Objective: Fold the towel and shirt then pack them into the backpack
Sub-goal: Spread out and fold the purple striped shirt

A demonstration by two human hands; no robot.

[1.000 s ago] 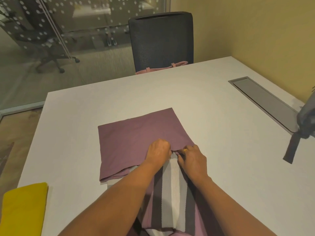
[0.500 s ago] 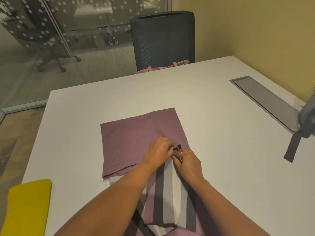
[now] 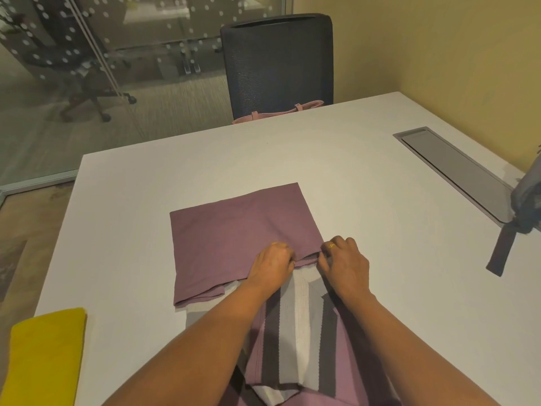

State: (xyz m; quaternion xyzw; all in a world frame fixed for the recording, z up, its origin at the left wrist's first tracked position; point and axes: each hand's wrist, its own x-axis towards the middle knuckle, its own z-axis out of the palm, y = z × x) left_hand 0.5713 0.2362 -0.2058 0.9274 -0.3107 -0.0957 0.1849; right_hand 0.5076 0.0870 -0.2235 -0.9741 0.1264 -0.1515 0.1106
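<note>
One shirt (image 3: 240, 230), one yellow towel (image 3: 46, 353) and one backpack (image 3: 527, 200), cut off at the frame edge, are counted on one surface (image 3: 351, 171). Two hands are recorded, the left hand (image 3: 273, 266) and the right hand (image 3: 344, 265), with one ring (image 3: 331, 245) on the latter. Two chairs are noted, one dark chair (image 3: 278, 63) at the surface and one office chair (image 3: 85, 83) behind glass, plus one pink bag (image 3: 278, 112) and one cable hatch (image 3: 456, 174).

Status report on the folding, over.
Both on shirt: left hand, right hand, fingers pinching folded edge. Fold half done. Folded towel near left, backpack at right edge; nothing blocking.
</note>
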